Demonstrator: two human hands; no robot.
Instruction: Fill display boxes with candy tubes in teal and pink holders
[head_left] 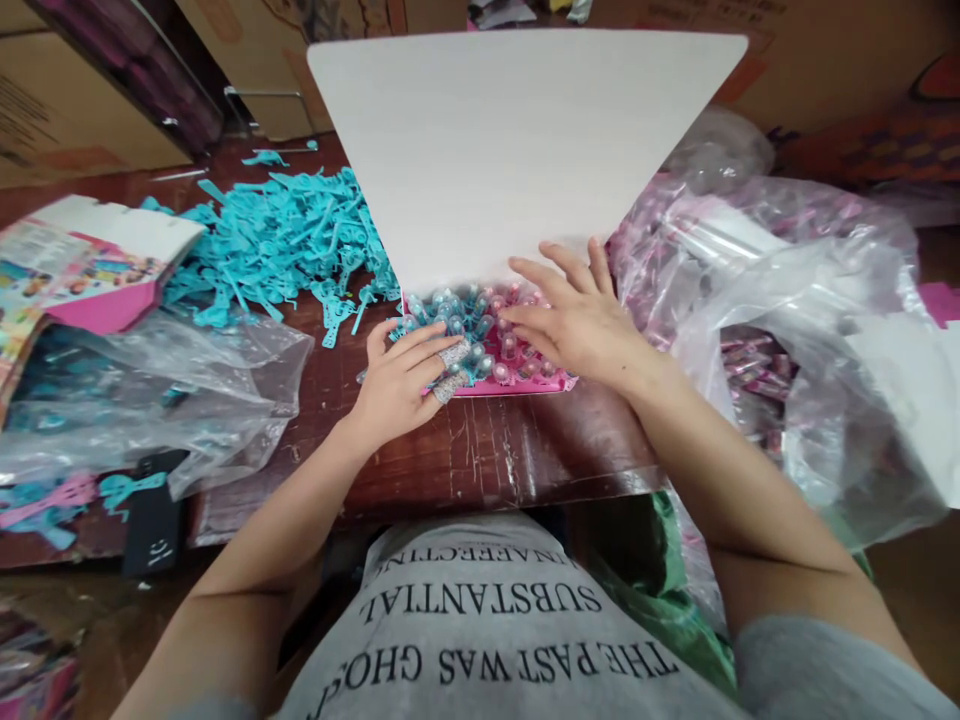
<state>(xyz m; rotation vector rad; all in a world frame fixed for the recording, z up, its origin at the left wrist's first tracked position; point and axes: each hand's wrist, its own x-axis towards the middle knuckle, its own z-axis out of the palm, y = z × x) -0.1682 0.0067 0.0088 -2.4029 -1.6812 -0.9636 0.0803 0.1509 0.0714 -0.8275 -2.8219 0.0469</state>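
Note:
An opened box with a tall white lid (525,150) and a pink front edge (517,387) stands in front of me. Inside lie many small clear-capped pieces, blue ones (454,308) on the left and pink ones (517,345) on the right. My left hand (409,375) rests over the blue pieces at the left corner, fingers stretched, with silvery wraps on two fingers. My right hand (581,315) is spread over the pink pieces at the right side, its fingertips near the lid's base. Neither hand visibly grips anything.
Left of the box is a heap of turquoise plastic pieces (292,240). A printed carton (97,260) lies on a clear plastic bag (225,370) farther left. At right bulges a large clear bag (750,270) of pink items. Cardboard boxes (840,90) stand behind.

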